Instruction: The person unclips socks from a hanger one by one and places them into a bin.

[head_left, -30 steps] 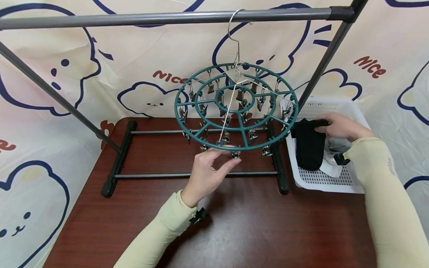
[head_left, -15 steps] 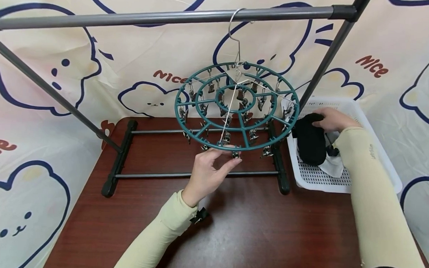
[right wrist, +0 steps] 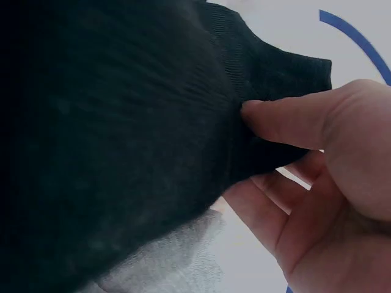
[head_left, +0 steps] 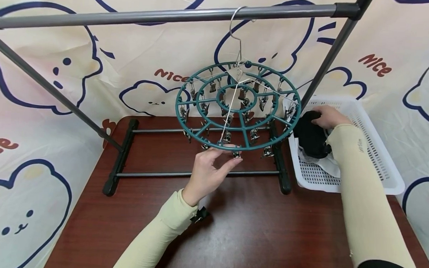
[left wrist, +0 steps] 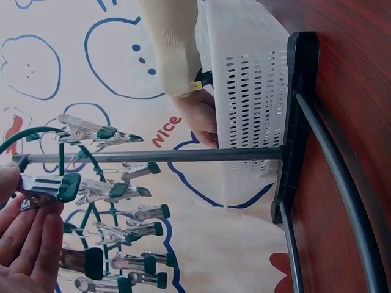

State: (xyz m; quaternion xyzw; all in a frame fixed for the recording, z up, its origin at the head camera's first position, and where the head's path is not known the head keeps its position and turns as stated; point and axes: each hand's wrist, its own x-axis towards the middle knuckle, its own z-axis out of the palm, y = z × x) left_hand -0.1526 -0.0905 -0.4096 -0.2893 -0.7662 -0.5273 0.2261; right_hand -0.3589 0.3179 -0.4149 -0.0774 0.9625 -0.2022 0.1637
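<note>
A round green clip hanger (head_left: 244, 129) hangs by its wire hook, with several metal clips dangling under its rings. At its front edge my left hand (head_left: 209, 173) pinches one metal clip (left wrist: 46, 185) with green tips between thumb and fingers; nothing shows in that clip's jaws. My right hand (head_left: 328, 116) holds a black sock (head_left: 309, 133) over the white basket. The right wrist view shows the thumb pressing on the sock (right wrist: 140, 134) near its ribbed band, fingers behind it. Grey and white cloth (head_left: 327, 167) lies beneath it in the basket.
The white perforated basket (head_left: 317, 189) stands at the right, beside the rack's black foot (head_left: 285, 183). A grey rack bar (head_left: 169, 16) crosses overhead, with slanting posts at both sides. The reddish-brown table (head_left: 260, 230) stretches in front; a patterned cloth hangs behind.
My right hand has moved left and slightly up over the basket with the sock, which has bunched and turned. The left hand stays at the same clip.
</note>
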